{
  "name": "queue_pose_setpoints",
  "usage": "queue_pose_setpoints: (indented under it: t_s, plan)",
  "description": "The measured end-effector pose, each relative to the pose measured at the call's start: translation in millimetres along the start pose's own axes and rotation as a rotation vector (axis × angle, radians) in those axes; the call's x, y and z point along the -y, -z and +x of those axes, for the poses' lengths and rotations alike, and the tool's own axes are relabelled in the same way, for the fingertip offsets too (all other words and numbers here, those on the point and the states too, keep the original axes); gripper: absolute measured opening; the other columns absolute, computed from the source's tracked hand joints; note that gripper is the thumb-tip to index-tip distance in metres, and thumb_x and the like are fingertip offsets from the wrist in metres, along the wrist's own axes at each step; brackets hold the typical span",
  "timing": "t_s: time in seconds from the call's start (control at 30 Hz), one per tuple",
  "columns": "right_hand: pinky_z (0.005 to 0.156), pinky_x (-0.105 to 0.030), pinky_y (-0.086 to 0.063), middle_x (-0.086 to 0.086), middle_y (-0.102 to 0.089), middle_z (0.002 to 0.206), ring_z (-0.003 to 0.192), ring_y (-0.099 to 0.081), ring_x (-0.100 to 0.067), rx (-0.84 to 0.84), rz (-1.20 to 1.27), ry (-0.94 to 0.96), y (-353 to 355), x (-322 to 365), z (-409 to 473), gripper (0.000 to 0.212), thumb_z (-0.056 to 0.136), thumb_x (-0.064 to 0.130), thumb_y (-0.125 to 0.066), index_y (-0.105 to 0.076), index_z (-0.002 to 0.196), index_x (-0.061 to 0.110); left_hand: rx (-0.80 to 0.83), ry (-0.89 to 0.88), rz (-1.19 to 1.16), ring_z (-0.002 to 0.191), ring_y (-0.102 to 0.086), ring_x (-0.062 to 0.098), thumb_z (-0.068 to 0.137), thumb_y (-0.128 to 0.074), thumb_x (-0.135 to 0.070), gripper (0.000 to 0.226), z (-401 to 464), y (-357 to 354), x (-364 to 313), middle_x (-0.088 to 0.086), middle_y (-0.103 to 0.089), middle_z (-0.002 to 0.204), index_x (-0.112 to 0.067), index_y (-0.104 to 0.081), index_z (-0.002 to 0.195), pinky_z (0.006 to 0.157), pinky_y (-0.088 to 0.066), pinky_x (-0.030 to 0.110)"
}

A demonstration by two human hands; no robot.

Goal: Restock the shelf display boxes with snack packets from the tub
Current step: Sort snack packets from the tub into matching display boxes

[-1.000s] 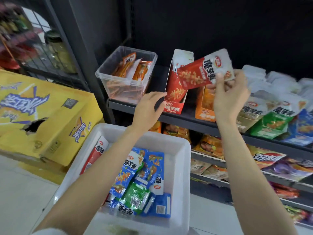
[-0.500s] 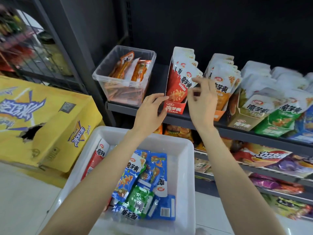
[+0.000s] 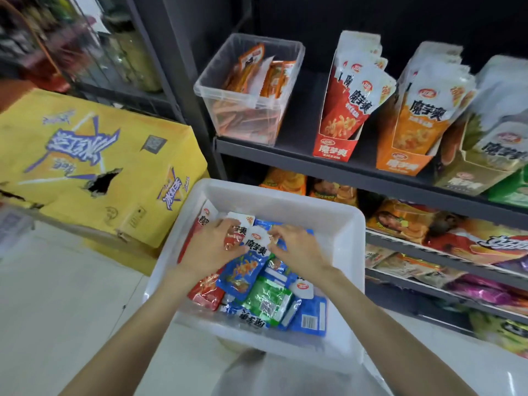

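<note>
In the head view, both hands were down in the white tub point(image 3: 337, 224), sorting for the next packet. The left hand point(image 3: 213, 248) curled round a red packet point(image 3: 233, 238); the right hand point(image 3: 297, 247) pinched the corner of a blue packet point(image 3: 243, 267). The red display box point(image 3: 335, 147) on the shelf point(image 3: 285, 155) looked nearly full. The next move probably called for lifting one packet free and matching it to its box.

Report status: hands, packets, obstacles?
Left hand grips red packet in tub. Right hand pinches blue packet. Red display box full. Nothing blocking.
</note>
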State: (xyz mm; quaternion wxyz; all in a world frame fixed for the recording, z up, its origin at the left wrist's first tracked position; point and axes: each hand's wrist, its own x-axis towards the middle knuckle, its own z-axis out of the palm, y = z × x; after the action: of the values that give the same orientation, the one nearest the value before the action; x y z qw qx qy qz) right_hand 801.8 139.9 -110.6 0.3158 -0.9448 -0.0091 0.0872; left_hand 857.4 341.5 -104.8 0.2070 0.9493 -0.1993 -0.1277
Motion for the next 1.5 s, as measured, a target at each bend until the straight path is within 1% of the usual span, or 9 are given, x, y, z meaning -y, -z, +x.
queue_pose_setpoints:
  t_s: [0.13,0.27,0.43,0.8,0.93,1.13,1.23,1.33,1.5]
  plan:
    - [0.107,-0.037,-0.031,-0.006,-0.043,0.14,0.13,-0.036,-0.026,0.116,-0.251,-0.034,-26,3,21,0.056,0.093,0.042,-0.054,-0.038,0.142,0.019,0.127,0.054,0.08,0.125,-0.044,0.026,0.074,-0.069,-0.058,0.079,-4,-11,7,0.007,-0.043,0.14,-0.017,-0.04,0.137,0.101,-0.039,0.037]
    - [0.108,-0.042,-0.032,-0.01,-0.039,0.144,0.133,-0.033,-0.031,0.184,-0.273,-0.131,-35,-2,29,0.073,0.088,0.048,-0.06,-0.028,0.147,0.017,0.191,0.076,0.081,0.126,-0.042,0.028,0.074,-0.069,-0.059,0.082,0,-25,3,0.011,-0.037,0.141,-0.014,-0.038,0.137,0.099,-0.041,0.038]
    - [0.104,-0.041,-0.037,-0.008,-0.042,0.138,0.128,-0.038,-0.028,0.211,-0.233,-0.16,-31,-9,26,0.068,0.084,0.04,-0.069,-0.038,0.141,0.023,0.05,0.194,0.109,0.125,-0.037,0.032,0.088,-0.058,-0.046,0.064,8,-32,10,0.013,-0.041,0.136,-0.014,-0.036,0.139,0.098,-0.04,0.041]
    - [0.107,-0.041,-0.032,-0.003,-0.037,0.143,0.132,-0.032,-0.025,0.172,-0.285,-0.101,-27,-9,14,0.062,0.087,0.041,-0.064,-0.04,0.141,0.024,-0.097,0.246,0.022,0.108,-0.061,0.026,0.078,-0.075,-0.034,0.083,8,-28,23,0.008,-0.062,0.121,-0.017,-0.029,0.144,0.088,-0.05,0.039]
    - [0.107,-0.037,-0.031,-0.001,-0.04,0.141,0.13,-0.035,-0.023,0.101,-0.204,-0.088,-21,-9,12,0.055,0.09,0.038,-0.06,-0.041,0.14,0.024,-0.135,0.27,0.058,0.099,-0.066,0.029,0.08,-0.074,-0.032,0.07,11,-12,28,0.009,-0.068,0.111,-0.015,-0.04,0.139,0.084,-0.053,0.042]
    - [0.102,-0.032,-0.034,0.0,-0.046,0.138,0.127,-0.042,-0.019,-0.124,0.018,-0.02,10,2,12,0.049,0.091,0.035,-0.06,-0.046,0.136,0.023,-0.341,0.08,0.155,0.063,-0.066,0.032,0.085,-0.065,-0.009,0.028,-5,16,11,0.011,-0.071,0.076,-0.013,-0.066,0.113,0.054,-0.041,0.027]
    - [0.103,-0.033,-0.036,0.002,-0.047,0.136,0.126,-0.043,-0.015,-0.167,0.161,0.023,31,11,12,0.053,0.089,0.035,-0.064,-0.044,0.137,0.024,-0.315,0.087,-0.016,0.077,-0.069,0.02,0.088,-0.065,-0.014,0.032,-10,40,-4,0.002,-0.073,0.091,-0.02,-0.065,0.119,0.07,-0.054,0.033]
    - [0.096,-0.026,-0.042,0.008,-0.051,0.128,0.114,-0.051,-0.008,-0.188,0.377,0.016,58,22,8,0.062,0.083,0.034,-0.071,-0.042,0.137,0.026,-0.193,0.046,-0.423,0.084,-0.06,-0.014,0.086,-0.067,-0.013,0.034,-12,65,-31,-0.025,-0.065,0.093,-0.026,-0.063,0.117,0.076,-0.049,0.01]
    - [0.068,-0.028,-0.058,0.004,-0.068,0.1,0.083,-0.068,-0.009,-0.269,0.67,0.066,117,29,-7,0.023,0.086,0.014,-0.068,-0.058,0.103,0.024,-0.149,-0.188,-0.597,0.093,-0.061,-0.012,0.086,-0.068,-0.017,0.036,11,88,-86,-0.028,-0.065,0.094,-0.045,-0.058,0.105,0.077,-0.047,0.006]
